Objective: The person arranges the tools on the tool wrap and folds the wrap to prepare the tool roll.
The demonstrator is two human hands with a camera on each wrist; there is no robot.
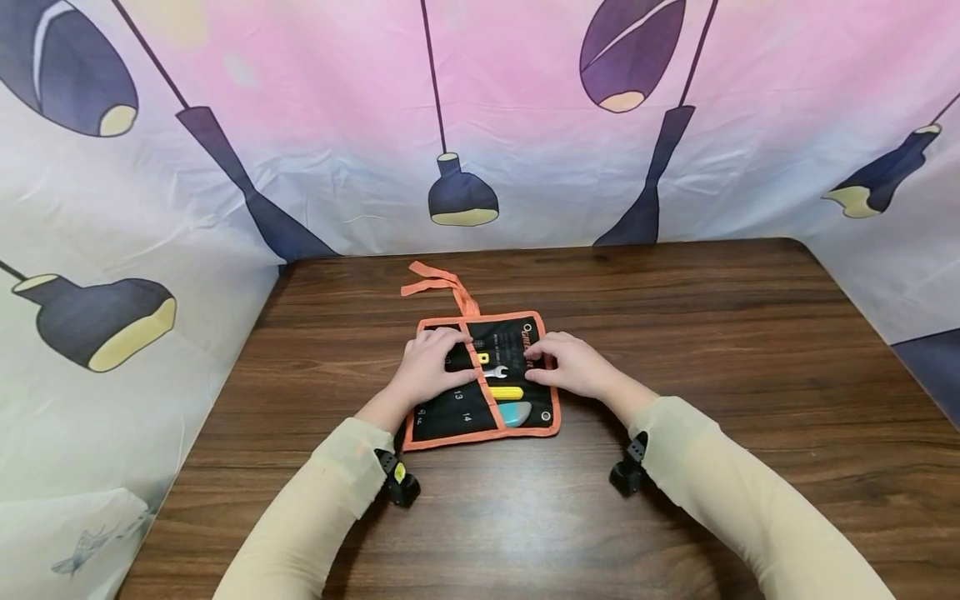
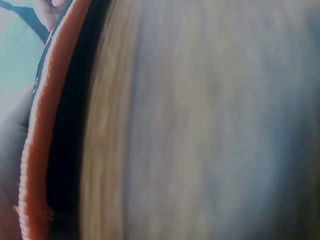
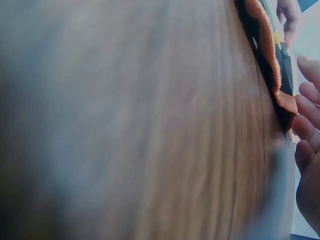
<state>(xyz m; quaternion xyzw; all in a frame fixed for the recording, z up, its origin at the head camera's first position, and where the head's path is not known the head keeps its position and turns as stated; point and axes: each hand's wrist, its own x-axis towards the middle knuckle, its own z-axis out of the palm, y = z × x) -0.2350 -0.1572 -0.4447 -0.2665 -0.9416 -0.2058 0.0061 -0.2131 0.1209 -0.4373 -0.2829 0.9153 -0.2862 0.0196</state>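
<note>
A black tool pouch (image 1: 442, 427) with orange trim lies unrolled on the table. My left hand (image 1: 429, 367) rests on its pocket side, thumb and fingertips near the orange pocket edge. Over the pouch's right edge, my right hand (image 1: 573, 364) has its thumb and fingers apart, with nothing seen between them. Between the hands, a wrench (image 1: 497, 372), a yellow handle (image 1: 507, 392), a teal rounded handle (image 1: 514, 413) and a small yellow end (image 1: 483, 358) stick out of the pockets. The right wrist view shows the fingers (image 3: 309, 100) beside the trim.
Orange ties (image 1: 442, 281) trail from the pouch's far edge onto the brown wooden table (image 1: 712, 350). A printed cloth (image 1: 360, 192) hangs along the table's back and sides. Small black wrist cameras sit below both cuffs.
</note>
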